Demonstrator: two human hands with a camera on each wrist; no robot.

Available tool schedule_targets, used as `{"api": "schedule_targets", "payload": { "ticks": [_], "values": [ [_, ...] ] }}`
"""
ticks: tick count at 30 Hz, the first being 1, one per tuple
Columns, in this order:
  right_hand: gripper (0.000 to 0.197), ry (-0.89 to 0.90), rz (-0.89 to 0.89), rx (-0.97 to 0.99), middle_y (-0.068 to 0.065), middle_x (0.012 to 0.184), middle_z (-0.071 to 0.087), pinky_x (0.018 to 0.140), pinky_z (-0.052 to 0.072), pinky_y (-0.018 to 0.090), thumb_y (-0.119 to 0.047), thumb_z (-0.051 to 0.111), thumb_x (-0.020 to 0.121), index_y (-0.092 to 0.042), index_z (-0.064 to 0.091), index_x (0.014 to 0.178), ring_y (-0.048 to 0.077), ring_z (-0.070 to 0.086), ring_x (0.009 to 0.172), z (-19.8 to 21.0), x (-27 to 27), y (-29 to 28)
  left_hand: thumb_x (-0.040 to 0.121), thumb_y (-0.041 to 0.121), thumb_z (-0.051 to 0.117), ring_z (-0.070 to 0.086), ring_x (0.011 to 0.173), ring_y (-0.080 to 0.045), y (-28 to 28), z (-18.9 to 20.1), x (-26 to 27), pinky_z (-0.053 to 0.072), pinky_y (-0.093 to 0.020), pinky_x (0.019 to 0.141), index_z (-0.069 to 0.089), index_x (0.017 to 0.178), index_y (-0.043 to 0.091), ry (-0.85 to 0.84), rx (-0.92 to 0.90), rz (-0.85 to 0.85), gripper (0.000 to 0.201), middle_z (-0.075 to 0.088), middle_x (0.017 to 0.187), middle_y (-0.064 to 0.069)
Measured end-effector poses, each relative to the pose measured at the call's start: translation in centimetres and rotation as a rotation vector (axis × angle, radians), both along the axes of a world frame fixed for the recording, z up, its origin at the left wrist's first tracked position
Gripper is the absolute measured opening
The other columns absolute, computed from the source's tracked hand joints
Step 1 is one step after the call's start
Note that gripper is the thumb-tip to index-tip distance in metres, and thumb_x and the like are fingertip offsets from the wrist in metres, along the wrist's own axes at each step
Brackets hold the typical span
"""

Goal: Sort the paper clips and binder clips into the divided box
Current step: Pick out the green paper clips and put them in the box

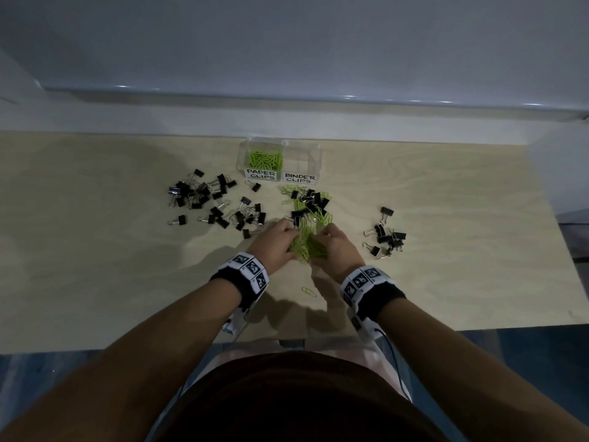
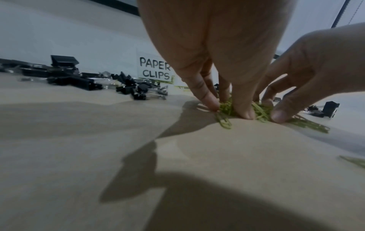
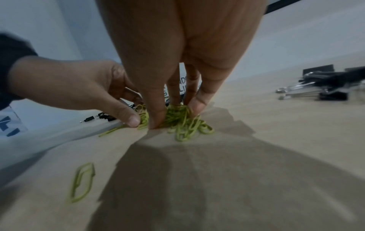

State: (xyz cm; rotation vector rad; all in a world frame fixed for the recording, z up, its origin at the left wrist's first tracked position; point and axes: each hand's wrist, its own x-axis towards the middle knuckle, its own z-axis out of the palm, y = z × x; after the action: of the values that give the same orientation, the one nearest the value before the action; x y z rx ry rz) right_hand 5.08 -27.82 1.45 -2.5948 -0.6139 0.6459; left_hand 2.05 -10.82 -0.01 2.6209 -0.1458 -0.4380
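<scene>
A clump of green paper clips (image 1: 308, 245) lies on the table in front of me. My left hand (image 1: 294, 235) pinches it from the left, thumb and fingers curled down into the clips (image 2: 227, 109). From the other side my right hand (image 1: 323, 238) grips the same clump (image 3: 175, 116). The clear divided box (image 1: 314, 154) stands at the back; its PAPER CLIPS side holds green clips (image 1: 265, 159), and its BINDER CLIPS side (image 1: 301, 161) looks empty. Just beyond my hands, black binder clips (image 1: 308, 200) lie mixed with more green clips.
Several loose binder clips (image 1: 210, 202) are scattered to the left, with a smaller group (image 1: 386, 234) to the right. One stray green paper clip (image 1: 308, 291) lies near my wrists (image 3: 82, 182). The wooden table's front edge (image 1: 95, 349) is close to my body.
</scene>
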Motion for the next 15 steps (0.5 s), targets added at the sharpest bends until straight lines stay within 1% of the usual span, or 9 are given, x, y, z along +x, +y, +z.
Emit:
{"api": "schedule_targets", "payload": {
  "ticks": [2,4,7,9,10,11,13,14,15],
  "values": [
    [0.031,-0.027,0.05,0.012,0.012,0.107,0.055,0.083,0.05,0.034,-0.011,0.064,0.079,-0.01,0.066,0.11,0.031,0.057,0.093,0.2,0.2,0.4,0.084,0.031,0.065,0.046,0.111,-0.023,-0.1,0.1,0.4,0.041,-0.035,0.096,0.057,0.118,0.012,-0.02,0.028,-0.034,0.04,0.051,0.117,-0.005],
    [0.026,-0.052,0.079,0.016,0.012,0.104,0.06,0.078,0.049,0.034,-0.008,0.061,0.08,-0.01,0.068,0.105,0.031,0.06,0.089,0.5,0.5,0.5,0.088,0.027,0.058,0.047,0.108,-0.025,0.0,0.3,0.5,0.04,-0.036,0.094,0.06,0.113,0.011,-0.037,0.073,-0.112,0.03,0.053,0.114,-0.006],
    [0.017,-0.056,0.071,0.013,0.01,0.094,0.066,0.075,0.05,0.033,-0.007,0.063,0.079,-0.011,0.071,0.094,0.03,0.062,0.084,0.5,1.0,0.4,0.092,0.021,0.047,0.05,0.105,-0.028,0.6,0.4,0.4,0.04,-0.04,0.093,0.06,0.112,0.009,-0.037,0.151,-0.221,0.027,0.055,0.113,-0.009],
    [0.014,-0.029,0.013,0.016,0.008,0.087,0.069,0.074,0.053,0.034,-0.008,0.065,0.076,-0.014,0.072,0.087,0.026,0.063,0.079,0.6,1.6,0.3,0.093,0.017,0.045,0.053,0.101,-0.029,1.2,0.6,0.5,0.042,-0.041,0.09,0.06,0.11,0.007,-0.034,0.167,-0.246,0.025,0.057,0.111,-0.01],
    [0.014,-0.005,-0.03,0.026,0.006,0.085,0.07,0.072,0.053,0.031,-0.007,0.067,0.076,-0.015,0.073,0.085,0.022,0.063,0.076,0.8,1.9,0.4,0.093,0.017,0.045,0.054,0.1,-0.03,1.5,0.9,0.6,0.044,-0.04,0.088,0.061,0.109,0.006,-0.031,0.148,-0.235,0.025,0.058,0.11,-0.01],
    [0.013,0.026,-0.074,0.048,0.003,0.083,0.071,0.069,0.052,0.024,-0.007,0.068,0.076,-0.015,0.075,0.084,0.017,0.062,0.073,1.0,2.3,0.5,0.093,0.017,0.046,0.055,0.1,-0.029,1.9,1.2,0.7,0.046,-0.039,0.085,0.061,0.11,0.006,-0.031,0.11,-0.208,0.025,0.059,0.109,-0.01],
    [0.013,0.099,-0.15,0.105,-0.002,0.078,0.069,0.061,0.044,0.008,-0.006,0.072,0.075,-0.013,0.076,0.086,0.01,0.061,0.068,2.0,3.2,1.0,0.092,0.017,0.05,0.058,0.097,-0.026,2.8,1.9,0.9,0.047,-0.035,0.082,0.064,0.11,0.007,-0.049,0.001,-0.111,0.025,0.062,0.106,-0.009],
    [0.014,0.126,-0.184,0.134,-0.001,0.077,0.069,0.061,0.044,0.008,-0.005,0.073,0.074,-0.012,0.076,0.086,0.01,0.061,0.067,2.5,3.8,1.4,0.091,0.017,0.053,0.06,0.093,-0.024,3.3,2.3,1.0,0.047,-0.031,0.08,0.066,0.109,0.008,-0.073,-0.059,-0.043,0.024,0.064,0.103,-0.008],
    [0.015,0.141,-0.216,0.169,0.002,0.077,0.07,0.062,0.047,0.013,-0.004,0.074,0.072,-0.012,0.076,0.085,0.012,0.062,0.068,3.0,4.5,2.0,0.09,0.018,0.056,0.061,0.087,-0.021,3.8,2.8,1.2,0.046,-0.028,0.078,0.067,0.107,0.01,-0.099,-0.119,0.035,0.022,0.066,0.099,-0.007]
  ]
}}
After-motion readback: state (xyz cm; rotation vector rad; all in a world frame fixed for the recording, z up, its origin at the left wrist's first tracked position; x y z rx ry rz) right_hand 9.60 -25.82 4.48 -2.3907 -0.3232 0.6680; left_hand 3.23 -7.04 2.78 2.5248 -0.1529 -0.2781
